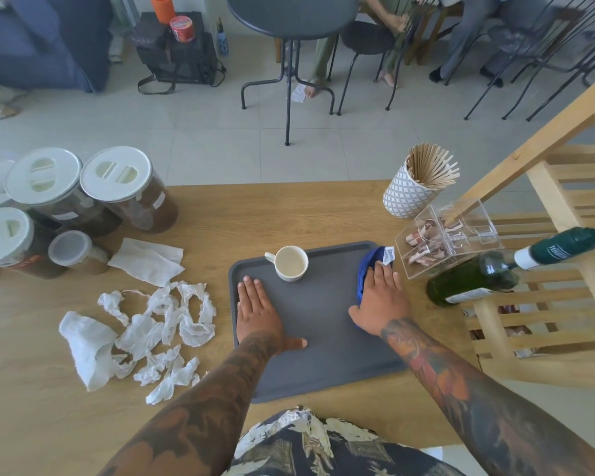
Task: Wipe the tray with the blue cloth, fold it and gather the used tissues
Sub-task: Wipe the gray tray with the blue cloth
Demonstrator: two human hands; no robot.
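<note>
A dark grey tray [318, 341] lies on the wooden table in front of me. My left hand [260, 312] rests flat on the tray's left side, fingers straight. My right hand [382, 298] presses flat on the blue cloth [370, 266] at the tray's right edge; the cloth's white label sticks out beyond my fingertips. A white cup [291, 262] stands on the tray's far side between my hands. Several crumpled white tissues [145, 331] are scattered on the table left of the tray.
Lidded jars [83, 204] crowd the table's left end, with a flat napkin [148, 261] near them. At the right stand a cup of wooden sticks [416, 183], a clear sachet box [443, 242], a green bottle [478, 276] and a wooden rack [547, 304].
</note>
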